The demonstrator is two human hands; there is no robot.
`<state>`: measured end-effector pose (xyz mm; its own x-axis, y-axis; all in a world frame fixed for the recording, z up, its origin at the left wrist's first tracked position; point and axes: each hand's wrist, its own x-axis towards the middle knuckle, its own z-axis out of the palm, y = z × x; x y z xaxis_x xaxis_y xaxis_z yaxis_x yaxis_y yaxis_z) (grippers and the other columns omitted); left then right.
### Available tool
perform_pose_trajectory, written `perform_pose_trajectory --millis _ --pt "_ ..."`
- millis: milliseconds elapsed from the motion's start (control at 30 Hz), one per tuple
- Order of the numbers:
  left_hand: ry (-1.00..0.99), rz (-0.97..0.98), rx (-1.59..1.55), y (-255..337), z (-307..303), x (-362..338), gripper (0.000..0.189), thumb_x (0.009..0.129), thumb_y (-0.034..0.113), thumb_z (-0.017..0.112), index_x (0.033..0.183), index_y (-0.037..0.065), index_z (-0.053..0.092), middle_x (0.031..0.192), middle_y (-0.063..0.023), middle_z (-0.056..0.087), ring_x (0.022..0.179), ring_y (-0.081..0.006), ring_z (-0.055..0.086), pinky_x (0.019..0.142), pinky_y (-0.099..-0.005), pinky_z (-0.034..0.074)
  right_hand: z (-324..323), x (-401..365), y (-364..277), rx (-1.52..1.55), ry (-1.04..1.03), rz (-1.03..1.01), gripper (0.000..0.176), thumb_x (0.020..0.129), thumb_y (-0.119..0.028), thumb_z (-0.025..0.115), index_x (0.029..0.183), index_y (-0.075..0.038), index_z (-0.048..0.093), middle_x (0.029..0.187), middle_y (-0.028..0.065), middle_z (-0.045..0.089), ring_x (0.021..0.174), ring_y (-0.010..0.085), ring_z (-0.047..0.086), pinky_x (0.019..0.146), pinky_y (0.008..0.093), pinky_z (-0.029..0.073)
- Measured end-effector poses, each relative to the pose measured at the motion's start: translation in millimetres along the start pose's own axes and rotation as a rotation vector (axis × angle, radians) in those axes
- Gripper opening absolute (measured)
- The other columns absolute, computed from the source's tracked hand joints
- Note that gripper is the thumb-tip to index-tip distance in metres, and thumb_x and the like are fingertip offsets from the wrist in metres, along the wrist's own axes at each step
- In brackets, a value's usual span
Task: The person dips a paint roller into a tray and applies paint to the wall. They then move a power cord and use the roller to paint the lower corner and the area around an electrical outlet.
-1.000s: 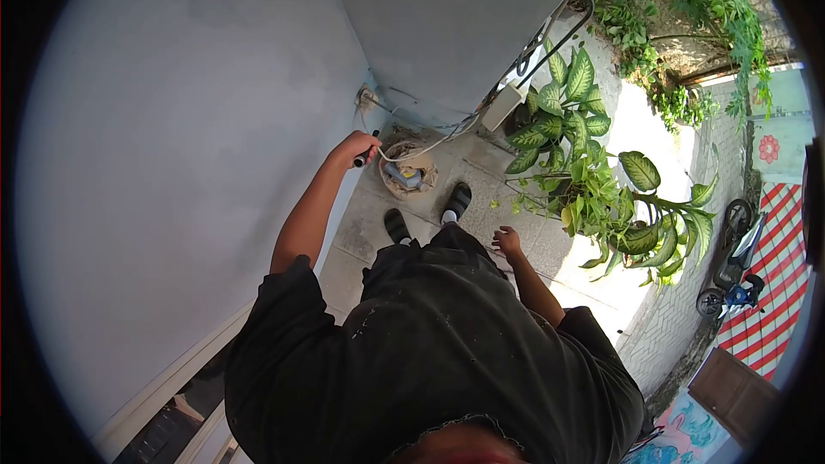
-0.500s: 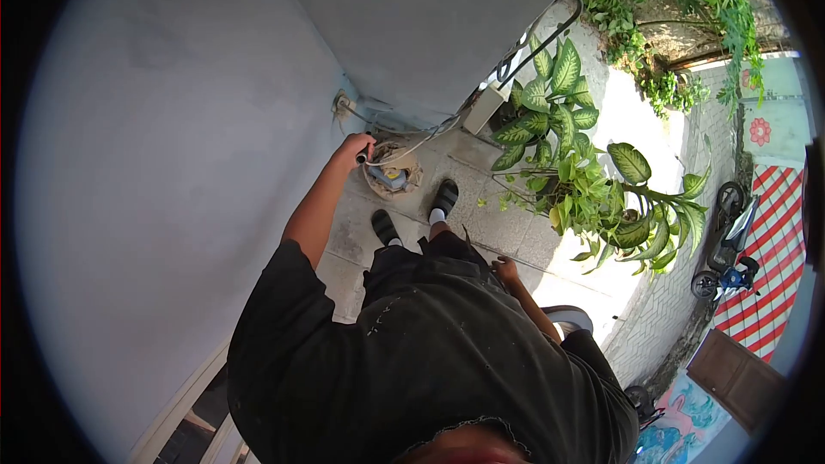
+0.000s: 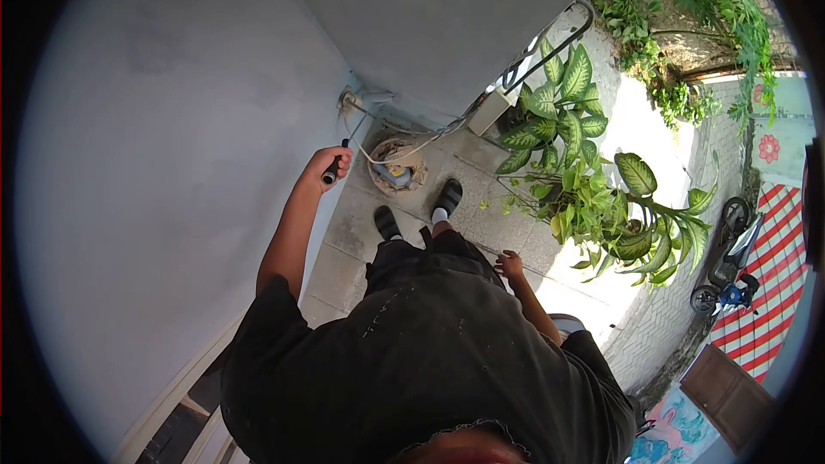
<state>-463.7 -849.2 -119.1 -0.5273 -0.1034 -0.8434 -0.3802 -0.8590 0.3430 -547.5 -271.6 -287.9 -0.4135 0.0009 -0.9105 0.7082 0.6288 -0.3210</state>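
Observation:
My left hand point(image 3: 326, 168) is wrapped round the black handle point(image 3: 331, 174) of a tool beside the pale wall point(image 3: 189, 146). From the handle a thin metal shaft point(image 3: 357, 127) points toward the wall corner, where cables come out at a wall outlet point(image 3: 348, 101). Below the cables, a round, stained bucket point(image 3: 418, 184) holds a grey and yellow object point(image 3: 395, 175). My right hand point(image 3: 509, 265) hangs low beside my dark shorts, its fingers loosely bent and apart, with nothing seen in them.
Grey cables point(image 3: 430, 136) sag across the corner above the bucket. Potted leafy plants point(image 3: 571, 133) stand at the right, near a white box point(image 3: 490, 112) and a bent dark pipe point(image 3: 550, 51). A motorcycle point(image 3: 730, 258) stands farther off. My sandalled feet point(image 3: 448, 198) are on the paving.
My left hand has moved away from the bucket, toward the wall and my body, with the tool still in it. More of the handle and shaft shows. My right hand has shifted slightly.

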Motion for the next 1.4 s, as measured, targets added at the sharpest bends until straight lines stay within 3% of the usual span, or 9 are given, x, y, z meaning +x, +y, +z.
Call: perform_pose_trajectory --millis 100,167,400,533,767,967,1200,1267,1400 --pt "-0.02 0.019 -0.029 5 -25 73 0.007 0.084 0.006 0.054 0.079 0.003 0.049 0.062 -0.001 0.05 0.047 -0.0074 0.046 0.039 -0.021 0.038 6 8 -6 -0.051 -0.043 -0.042 0.049 0.086 -0.019 0.06 0.129 -0.003 0.043 0.092 0.0148 0.064 0.074 0.0244 0.066 0.053 0.0367 0.053" --pt "-0.006 -0.082 -0.016 13 -16 94 0.008 0.084 0.006 0.053 0.077 0.003 0.05 0.061 -0.0013 0.051 0.045 -0.0079 0.046 0.039 -0.0211 0.04 5 13 -11 -0.005 -0.03 -0.096 0.049 0.086 -0.02 0.06 0.128 -0.003 0.043 0.092 0.0153 0.064 0.075 0.026 0.066 0.054 0.0378 0.053" --pt "0.091 -0.017 0.549 36 -5 4 0.015 0.083 0.009 0.056 0.07 0.006 0.05 0.059 -0.0019 0.053 0.046 -0.0078 0.049 0.039 -0.0222 0.042 6 2 -22 0.052 0.004 -0.07 0.048 0.086 -0.019 0.06 0.128 -0.004 0.043 0.093 0.0146 0.064 0.075 0.0257 0.067 0.051 0.0356 0.052" --pt "0.103 -0.065 0.647 69 -10 -15 0.014 0.082 0.009 0.056 0.07 0.006 0.051 0.059 -0.0003 0.051 0.046 -0.0059 0.047 0.039 -0.0199 0.04 13 -1 -3 0.054 -0.012 -0.045 0.049 0.085 -0.018 0.061 0.128 -0.003 0.044 0.092 0.0158 0.065 0.07 0.0239 0.066 0.052 0.033 0.051" --pt "0.049 -0.067 0.689 77 -34 31 0.013 0.082 0.008 0.057 0.071 0.007 0.051 0.059 0.0017 0.051 0.046 -0.0043 0.046 0.038 -0.0196 0.037 23 -13 4 -0.019 -0.008 -0.039 0.046 0.085 -0.016 0.059 0.126 0.0 0.046 0.093 0.0176 0.066 0.069 0.0217 0.065 0.05 0.0308 0.048" --pt "0.126 0.005 0.763 78 -19 -58 0.014 0.084 0.011 0.06 0.075 0.006 0.052 0.06 0.002 0.05 0.045 -0.0047 0.043 0.038 -0.0208 0.035 26 -24 -2 0.086 0.016 -0.08 0.046 0.086 -0.016 0.058 0.127 0.001 0.044 0.092 0.0179 0.065 0.069 0.0232 0.065 0.051 0.0323 0.049" --pt "0.07 0.008 0.731 53 -49 18 0.014 0.083 0.009 0.058 0.07 0.004 0.054 0.059 -0.0008 0.052 0.046 -0.0066 0.046 0.039 -0.023 0.039 29 -2 7 -0.024 -0.041 -0.07 0.049 0.085 -0.017 0.06 0.127 0.001 0.044 0.091 0.0164 0.064 0.07 0.0231 0.064 0.053 0.0337 0.05" --pt "0.1 0.054 0.813 50 -37 0 0.013 0.082 0.009 0.057 0.07 0.004 0.054 0.058 0.0 0.052 0.045 -0.0061 0.046 0.039 -0.0232 0.039 29 -11 -7 -0.017 -0.035 -0.069 0.049 0.085 -0.017 0.06 0.128 0.0 0.043 0.091 0.0155 0.064 0.07 0.0229 0.064 0.052 0.034 0.05" --pt "0.064 0.075 0.745 56 -21 -118 0.014 0.084 0.009 0.055 0.093 0.0 0.055 0.059 0.0022 0.048 0.044 -0.0054 0.043 0.037 -0.0222 0.037 36 -4 -21 0.046 -0.046 -0.1 0.05 0.084 -0.019 0.06 0.128 -0.003 0.043 0.092 0.0133 0.063 0.073 0.0221 0.064 0.051 0.0348 0.05"
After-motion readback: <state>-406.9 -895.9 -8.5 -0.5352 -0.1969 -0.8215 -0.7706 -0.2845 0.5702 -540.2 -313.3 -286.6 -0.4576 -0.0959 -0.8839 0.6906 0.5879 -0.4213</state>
